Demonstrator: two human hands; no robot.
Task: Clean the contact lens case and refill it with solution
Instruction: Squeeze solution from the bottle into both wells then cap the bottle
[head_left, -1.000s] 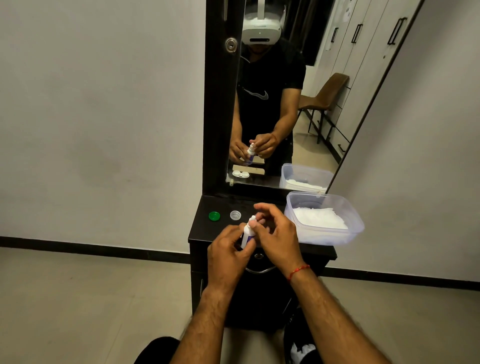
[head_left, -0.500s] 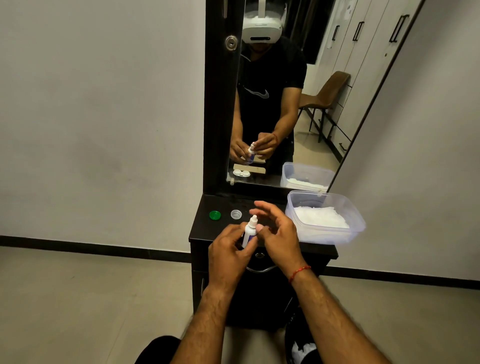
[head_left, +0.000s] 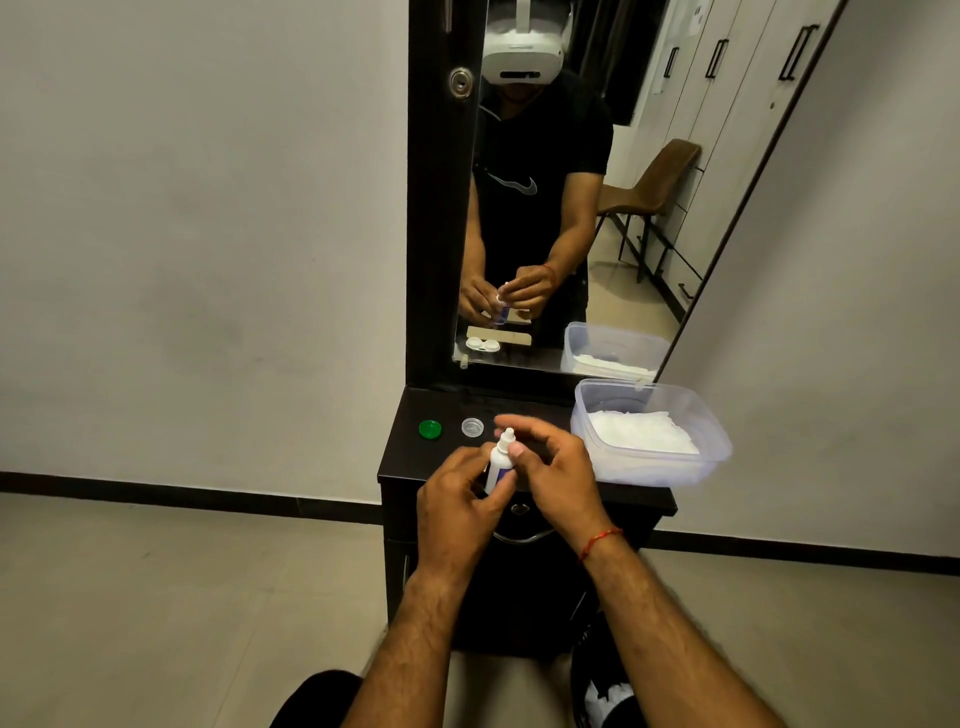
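1. One small solution bottle (head_left: 500, 464) is held upright above the front edge of the worktop (head_left: 415, 457), its long axis near vertical and its bare white nozzle pointing up.
2. The left hand (head_left: 457, 499) is wrapped around the bottle's lower body, so its fingers are closed on the bottle.
3. The right hand (head_left: 553, 475) is just right of the bottle, the thumb tip touching the bottle's shoulder and the other fingers loosely curled; whether the bottle's cap is pinched in them cannot be told.
4. The lens case itself is seen only as a reflection in the mirror (head_left: 571, 234); on the worktop it is hidden behind the hands, so it is judged to lie just beyond the bottle. The coming pour is judged to depend on tipping the nozzle forward and down toward it.
5. Two case caps lie left of the bottle and farther back: a green cap (head_left: 430, 428) and, nearer the bottle, a clear cap (head_left: 472, 427).
6. A clear tub of tissues (head_left: 649, 434) stands right of the bottle, overhanging the worktop's edge.
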